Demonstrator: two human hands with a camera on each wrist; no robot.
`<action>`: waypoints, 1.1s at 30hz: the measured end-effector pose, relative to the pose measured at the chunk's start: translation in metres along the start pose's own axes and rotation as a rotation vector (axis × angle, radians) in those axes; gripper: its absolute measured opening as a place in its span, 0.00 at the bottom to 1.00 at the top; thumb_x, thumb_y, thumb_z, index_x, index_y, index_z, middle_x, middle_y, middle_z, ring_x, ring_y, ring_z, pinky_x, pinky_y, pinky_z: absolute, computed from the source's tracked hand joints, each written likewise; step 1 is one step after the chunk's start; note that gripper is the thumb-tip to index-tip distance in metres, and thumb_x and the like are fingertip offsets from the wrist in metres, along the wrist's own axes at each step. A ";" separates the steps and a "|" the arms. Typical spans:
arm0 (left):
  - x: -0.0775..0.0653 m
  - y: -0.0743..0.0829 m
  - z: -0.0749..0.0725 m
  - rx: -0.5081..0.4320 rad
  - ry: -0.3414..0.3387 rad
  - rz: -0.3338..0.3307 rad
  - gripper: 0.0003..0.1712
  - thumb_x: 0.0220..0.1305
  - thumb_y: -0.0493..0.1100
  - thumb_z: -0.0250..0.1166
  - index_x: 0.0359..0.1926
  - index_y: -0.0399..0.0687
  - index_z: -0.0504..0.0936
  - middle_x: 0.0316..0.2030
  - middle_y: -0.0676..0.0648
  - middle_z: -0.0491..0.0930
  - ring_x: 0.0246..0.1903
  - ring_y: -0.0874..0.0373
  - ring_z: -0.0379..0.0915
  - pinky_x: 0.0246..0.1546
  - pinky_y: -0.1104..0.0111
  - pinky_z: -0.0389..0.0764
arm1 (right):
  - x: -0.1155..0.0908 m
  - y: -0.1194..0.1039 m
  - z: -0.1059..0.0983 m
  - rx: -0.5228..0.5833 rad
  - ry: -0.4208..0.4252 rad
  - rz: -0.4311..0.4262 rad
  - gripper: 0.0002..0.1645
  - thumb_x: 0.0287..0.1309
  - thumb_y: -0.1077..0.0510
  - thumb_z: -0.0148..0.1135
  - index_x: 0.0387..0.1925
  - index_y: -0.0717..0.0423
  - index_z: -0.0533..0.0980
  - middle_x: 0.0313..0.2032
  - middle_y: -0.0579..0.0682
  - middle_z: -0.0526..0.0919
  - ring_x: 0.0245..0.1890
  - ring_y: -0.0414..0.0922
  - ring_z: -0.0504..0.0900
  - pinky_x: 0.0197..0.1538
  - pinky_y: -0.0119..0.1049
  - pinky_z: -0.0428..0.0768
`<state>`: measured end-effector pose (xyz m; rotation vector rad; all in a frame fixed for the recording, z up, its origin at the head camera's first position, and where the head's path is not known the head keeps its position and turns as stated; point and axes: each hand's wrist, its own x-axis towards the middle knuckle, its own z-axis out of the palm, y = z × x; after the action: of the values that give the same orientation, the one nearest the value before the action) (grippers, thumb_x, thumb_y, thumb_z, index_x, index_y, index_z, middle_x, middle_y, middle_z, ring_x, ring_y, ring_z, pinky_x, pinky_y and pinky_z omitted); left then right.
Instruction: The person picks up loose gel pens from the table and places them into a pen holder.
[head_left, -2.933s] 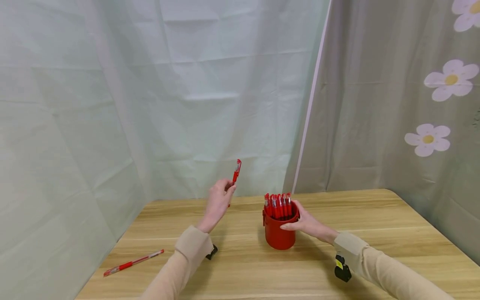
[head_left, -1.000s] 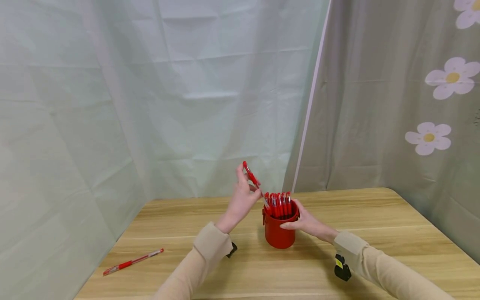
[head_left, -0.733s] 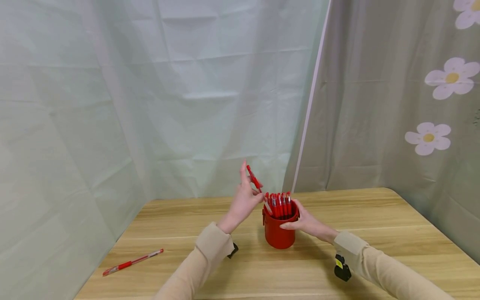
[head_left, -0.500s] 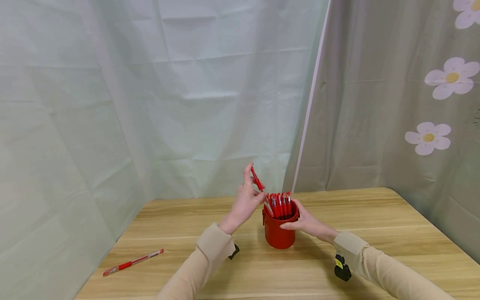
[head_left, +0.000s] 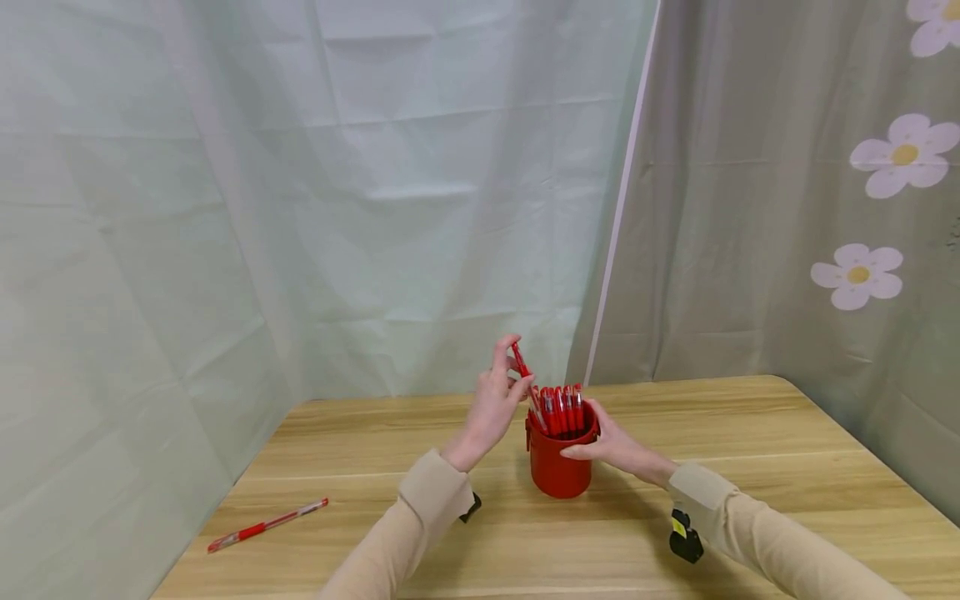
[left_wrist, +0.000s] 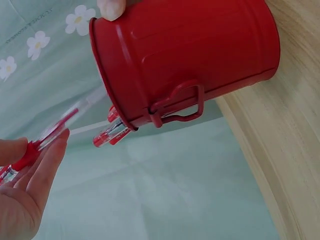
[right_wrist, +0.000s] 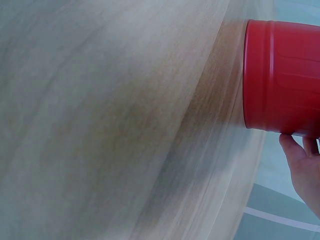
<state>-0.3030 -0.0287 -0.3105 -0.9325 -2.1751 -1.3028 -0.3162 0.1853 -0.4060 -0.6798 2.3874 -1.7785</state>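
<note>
In the head view my left hand (head_left: 493, 404) pinches a red gel pen (head_left: 522, 363) between thumb and fingers, with a fingertip at its upper end. The pen slants down into the mouth of a red metal bucket (head_left: 560, 468), whose rim hides its lower tip. Several red-capped pens (head_left: 562, 412) stand in the bucket, caps up. My right hand (head_left: 619, 442) grips the bucket's right side near the rim, thumb in front. The left wrist view shows the pen's clear barrel (left_wrist: 65, 118) reaching the opening, beside the bucket's side handle (left_wrist: 187, 102).
Another red pen (head_left: 267, 526) lies on the wooden table (head_left: 360, 475) at the left. Behind the table hang a pale green curtain (head_left: 420, 208) and a grey one with white flowers (head_left: 857, 277). A black wrist camera (head_left: 684, 537) sits under the right cuff.
My left hand has carried the pen rightward to the bucket, tilted it and lowered its end inside the mouth. My right hand and the bucket have stayed in place.
</note>
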 end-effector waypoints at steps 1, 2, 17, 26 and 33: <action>0.000 0.000 0.001 0.005 0.000 0.002 0.33 0.60 0.30 0.57 0.61 0.50 0.52 0.29 0.46 0.73 0.20 0.61 0.73 0.24 0.70 0.75 | 0.000 0.000 0.000 0.002 0.003 0.003 0.46 0.46 0.58 0.69 0.61 0.58 0.52 0.55 0.58 0.65 0.53 0.54 0.67 0.51 0.49 0.67; 0.000 -0.001 0.002 0.008 0.001 0.006 0.33 0.60 0.30 0.58 0.61 0.50 0.53 0.29 0.46 0.73 0.21 0.60 0.73 0.25 0.70 0.76 | 0.000 0.000 0.000 0.004 0.005 0.005 0.45 0.47 0.58 0.69 0.61 0.57 0.52 0.55 0.57 0.65 0.53 0.53 0.67 0.51 0.48 0.67; -0.004 -0.012 0.016 0.098 0.018 0.052 0.31 0.50 0.23 0.62 0.55 0.41 0.64 0.34 0.46 0.71 0.32 0.56 0.69 0.32 0.62 0.75 | -0.006 -0.015 0.000 -0.002 -0.014 -0.015 0.45 0.48 0.58 0.68 0.61 0.60 0.51 0.54 0.59 0.66 0.52 0.55 0.67 0.50 0.49 0.68; -0.008 -0.016 0.022 0.076 -0.031 -0.008 0.24 0.53 0.26 0.62 0.52 0.42 0.70 0.29 0.47 0.74 0.29 0.58 0.71 0.25 0.73 0.75 | -0.013 -0.034 0.003 0.011 -0.023 -0.001 0.43 0.48 0.60 0.67 0.60 0.62 0.51 0.53 0.60 0.66 0.52 0.55 0.67 0.51 0.48 0.68; -0.008 -0.020 0.024 0.097 -0.039 -0.005 0.19 0.57 0.31 0.62 0.51 0.44 0.72 0.29 0.51 0.75 0.29 0.61 0.71 0.28 0.72 0.74 | -0.004 -0.009 -0.001 0.025 -0.021 -0.010 0.44 0.48 0.59 0.68 0.61 0.57 0.51 0.54 0.58 0.66 0.52 0.54 0.67 0.51 0.47 0.68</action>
<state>-0.3126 -0.0168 -0.3385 -0.9224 -2.2505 -1.1786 -0.3103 0.1853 -0.3978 -0.7051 2.3481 -1.7925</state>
